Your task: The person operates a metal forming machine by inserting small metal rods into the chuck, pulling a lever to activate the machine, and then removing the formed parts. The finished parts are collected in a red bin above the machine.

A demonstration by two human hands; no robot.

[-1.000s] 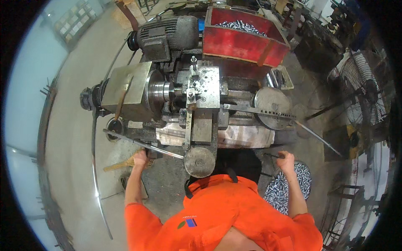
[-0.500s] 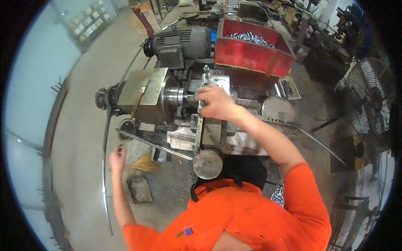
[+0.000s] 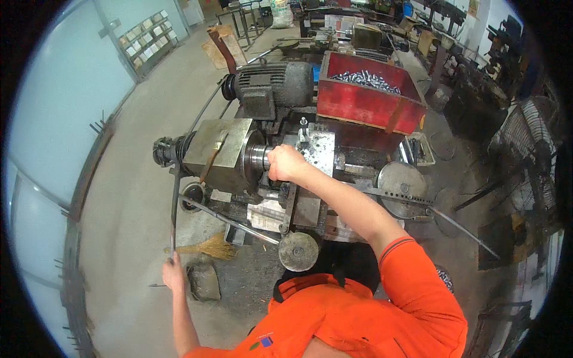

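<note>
Two bare hands well apart, one low at the left, one higher up at the middle of the machine. Along the far left, a pale blue wall [image 3: 54, 119], then a strip of pale floor [image 3: 131, 167]. Grips a long metal rod [image 3: 173, 221] with the left hand [image 3: 173, 274], fingers narrow and closed around its lowest visible part. From that fist, upward past the left end of a boxy metal housing [image 3: 218, 149]: the rod's visible length, directly ahead of the left hand and well to the left of the other one. Just right of the left hand, on the floor, a dark scoop [image 3: 203, 280], with a straw broom [image 3: 215, 246] lying just above it. Farther right, at the housing's right face, a shiny round collar [image 3: 258, 158]. Places the right hand [image 3: 285, 162] up against or just beside that collar, fingers curled in; impossible to tell whether anything sits inside them. Behind, a ribbed motor [image 3: 274, 86]; nearer the body, a small round disc [image 3: 298, 252]. Right of the curled fingers, under the forearm's far side, a bright metal block [image 3: 319, 149]. Beyond it, a red box [image 3: 364, 107] with small metal parts [image 3: 367, 79] inside, then a larger round disc [image 3: 403, 179]. Wears an orange shirt [image 3: 358, 322]. At far right, a fan [image 3: 525, 137].
</note>
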